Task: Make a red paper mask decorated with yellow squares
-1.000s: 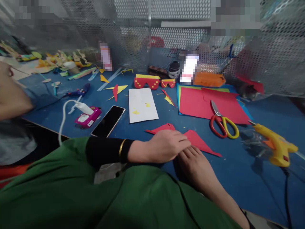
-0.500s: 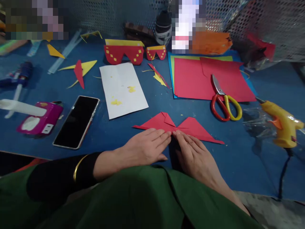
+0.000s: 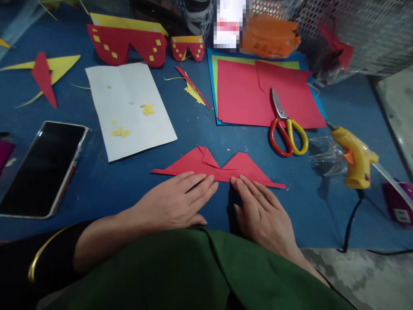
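Note:
A folded piece of red paper (image 3: 240,165) with two peaks and a straight lower edge lies flat on the blue table. My left hand (image 3: 180,200) rests palm down, its fingertips on the lower edge of the paper left of the middle. To the right, my right hand (image 3: 263,206) presses its outstretched fingertips along the same edge. A small gap separates the two hands. Beyond the paper, scissors (image 3: 287,125) with one red and one yellow handle lie partly on a stack of red sheets (image 3: 238,99). Neither hand grips anything.
A phone (image 3: 41,168) and a white sheet (image 3: 129,112) with yellow scraps lie at left. Red and yellow paper masks (image 3: 129,43) stand behind. At right are a yellow glue gun (image 3: 353,157) with a black cord and the table's edge.
The view has shifted, so most things sit farther left and higher. My hands have moved slightly apart along the lower edge of the red paper.

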Demonstrator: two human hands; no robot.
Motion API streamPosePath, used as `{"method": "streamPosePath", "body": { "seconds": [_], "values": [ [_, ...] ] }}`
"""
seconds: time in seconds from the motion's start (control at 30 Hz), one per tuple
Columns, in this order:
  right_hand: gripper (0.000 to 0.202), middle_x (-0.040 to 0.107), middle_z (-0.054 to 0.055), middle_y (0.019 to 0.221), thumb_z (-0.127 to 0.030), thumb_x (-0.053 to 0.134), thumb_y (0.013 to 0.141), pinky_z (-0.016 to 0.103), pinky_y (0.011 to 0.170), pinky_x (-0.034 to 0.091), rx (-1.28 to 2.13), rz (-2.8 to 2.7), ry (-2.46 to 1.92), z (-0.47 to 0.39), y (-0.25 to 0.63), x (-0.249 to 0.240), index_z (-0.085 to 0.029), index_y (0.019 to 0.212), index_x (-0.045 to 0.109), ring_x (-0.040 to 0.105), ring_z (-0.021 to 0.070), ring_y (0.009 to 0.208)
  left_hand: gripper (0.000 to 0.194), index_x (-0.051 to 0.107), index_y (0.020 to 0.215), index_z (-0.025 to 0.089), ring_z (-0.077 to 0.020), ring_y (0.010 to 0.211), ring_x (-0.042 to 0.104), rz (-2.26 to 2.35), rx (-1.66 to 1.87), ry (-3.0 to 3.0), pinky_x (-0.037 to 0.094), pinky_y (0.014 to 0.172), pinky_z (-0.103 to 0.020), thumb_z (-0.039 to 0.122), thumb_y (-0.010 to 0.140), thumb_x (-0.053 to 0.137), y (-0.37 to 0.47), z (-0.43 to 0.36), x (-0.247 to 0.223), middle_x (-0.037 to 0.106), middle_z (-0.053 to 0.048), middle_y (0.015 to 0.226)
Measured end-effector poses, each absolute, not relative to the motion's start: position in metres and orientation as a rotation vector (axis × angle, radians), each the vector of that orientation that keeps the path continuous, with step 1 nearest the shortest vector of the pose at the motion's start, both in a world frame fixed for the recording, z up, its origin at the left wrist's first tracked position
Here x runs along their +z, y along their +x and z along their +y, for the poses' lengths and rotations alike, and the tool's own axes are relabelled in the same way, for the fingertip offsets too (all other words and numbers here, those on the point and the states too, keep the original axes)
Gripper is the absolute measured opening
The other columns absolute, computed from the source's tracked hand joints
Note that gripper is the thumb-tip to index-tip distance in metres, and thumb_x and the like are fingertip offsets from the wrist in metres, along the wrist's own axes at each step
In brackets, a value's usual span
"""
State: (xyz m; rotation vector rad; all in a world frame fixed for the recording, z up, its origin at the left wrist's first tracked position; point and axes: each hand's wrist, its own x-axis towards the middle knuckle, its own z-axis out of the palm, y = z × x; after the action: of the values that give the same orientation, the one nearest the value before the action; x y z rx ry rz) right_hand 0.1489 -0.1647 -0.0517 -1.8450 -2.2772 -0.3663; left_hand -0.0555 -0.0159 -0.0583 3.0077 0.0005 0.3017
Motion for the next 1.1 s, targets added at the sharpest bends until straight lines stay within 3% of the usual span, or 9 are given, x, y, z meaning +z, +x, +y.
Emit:
{"method": "streamPosePath", "body": {
  "seconds": [0.43,0.63,0.87,1.1],
  "values": [
    [0.051,0.072,0.017,0.124,-0.02,0.043,0.1,0.042,0.104,0.044,-0.479,-2.067,-2.197,-0.202,0.185,-0.048,-0.006,0.149,0.039,0.069,0.0265,0.116,0.067,0.057,0.138,0.003,-0.0304,0.115,0.063,0.036,0.366,3.065,0.045,0.101,-0.042,0.055,0.103,0.034,-0.054,-0.016,-0.055,0.065,-0.02,0.135],
    [0.041,0.072,0.017,0.123,-0.021,0.043,0.1,0.047,0.107,0.04,-0.492,-2.017,-2.165,-0.19,0.172,-0.049,-0.004,0.137,0.05,0.062,0.032,0.124,0.064,0.057,0.142,0.013,-0.0268,0.113,0.061,0.049,0.347,3.119,0.042,0.098,-0.039,0.058,0.102,0.035,-0.053,-0.019,-0.05,0.057,-0.011,0.148],
    [0.043,0.068,0.014,0.132,-0.025,0.045,0.099,0.039,0.115,0.035,-0.287,-2.217,-1.816,-0.155,0.143,-0.053,-0.004,0.136,0.053,0.055,0.0244,0.133,0.066,0.055,0.143,0.011,-0.0266,0.112,0.059,0.077,0.281,3.12,0.041,0.097,-0.04,0.059,0.1,0.041,-0.051,-0.02,-0.046,0.056,-0.011,0.149],
    [0.042,0.07,0.013,0.129,-0.025,0.045,0.1,0.042,0.113,0.034,-0.308,-2.204,-1.924,-0.165,0.15,-0.054,-0.005,0.136,0.052,0.06,0.0254,0.127,0.066,0.055,0.145,0.015,-0.0282,0.114,0.059,0.081,0.244,3.093,0.04,0.097,-0.04,0.061,0.1,0.038,-0.051,-0.019,-0.044,0.055,-0.01,0.149]
  ]
}}
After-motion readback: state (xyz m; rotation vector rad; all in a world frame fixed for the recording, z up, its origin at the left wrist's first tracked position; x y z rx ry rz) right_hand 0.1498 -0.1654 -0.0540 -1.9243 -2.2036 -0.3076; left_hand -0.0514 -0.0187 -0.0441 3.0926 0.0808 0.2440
